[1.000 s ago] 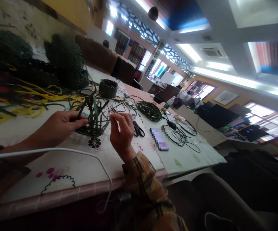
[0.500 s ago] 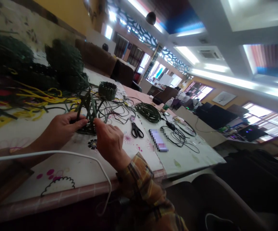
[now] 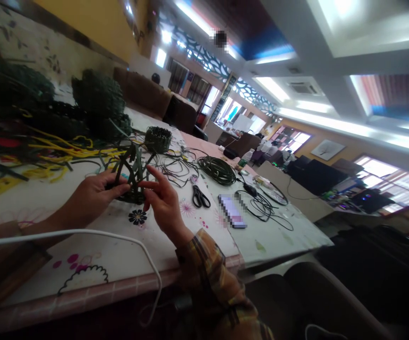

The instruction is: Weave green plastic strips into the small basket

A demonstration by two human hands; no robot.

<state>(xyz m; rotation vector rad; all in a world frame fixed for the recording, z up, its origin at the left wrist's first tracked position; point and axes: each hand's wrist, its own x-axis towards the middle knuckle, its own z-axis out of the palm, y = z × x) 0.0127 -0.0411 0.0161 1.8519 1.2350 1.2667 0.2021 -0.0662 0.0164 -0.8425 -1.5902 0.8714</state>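
A small, partly woven basket (image 3: 137, 194) of dark green flat strips sits on the flowered tablecloth, its loose strips standing up and crossing. My left hand (image 3: 96, 193) pinches its near left side between thumb and fingers. At its right side, my right hand (image 3: 162, 196) has its fingers apart, the index and middle stretched toward the upright strips; whether the fingertips touch them I cannot tell. Behind stands a finished-looking round woven basket (image 3: 158, 140). Black-handled scissors (image 3: 200, 196) lie to the right of my right hand.
Yellow strips (image 3: 73, 150) and dark woven pieces (image 3: 100, 97) crowd the left. A coil of green strip (image 3: 217, 170), a phone (image 3: 232, 211), black cables (image 3: 261, 200) and a bottle (image 3: 246, 158) lie or stand rightward. A white cable (image 3: 119, 233) crosses before my forearms.
My right hand has let go of its pinch on the strips, and its fingers have spread. My left hand keeps its hold on the basket. The view has shifted slightly.
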